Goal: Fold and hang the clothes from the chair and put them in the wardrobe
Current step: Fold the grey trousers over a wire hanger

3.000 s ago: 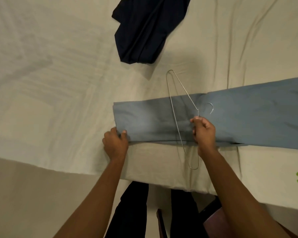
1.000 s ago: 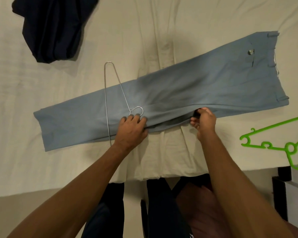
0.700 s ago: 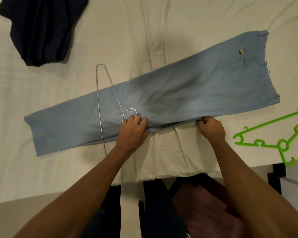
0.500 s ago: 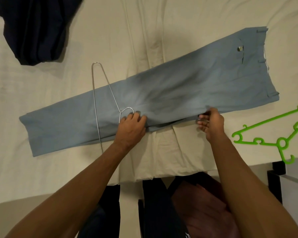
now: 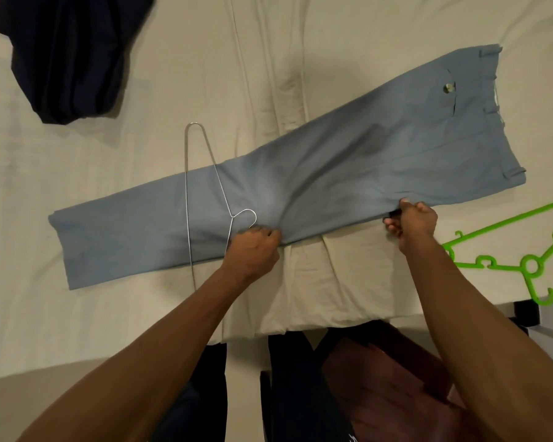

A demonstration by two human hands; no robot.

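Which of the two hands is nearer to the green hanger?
Right. The right hand grips the trousers' edge just left of the green hanger; the left hand is farther left.

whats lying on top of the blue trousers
A wire hanger lies across the blue trousers, its far end on the bedsheet. Both hands grip the near edge: left hand, right hand. Underneath is hidden.

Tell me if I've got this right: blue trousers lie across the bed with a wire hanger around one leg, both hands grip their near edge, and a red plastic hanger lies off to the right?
One slip: the plastic hanger is green, not red, as the head view shows. The rest holds: the blue trousers lie across the bed, the wire hanger sits around one leg, and the left hand and right hand grip the near edge.
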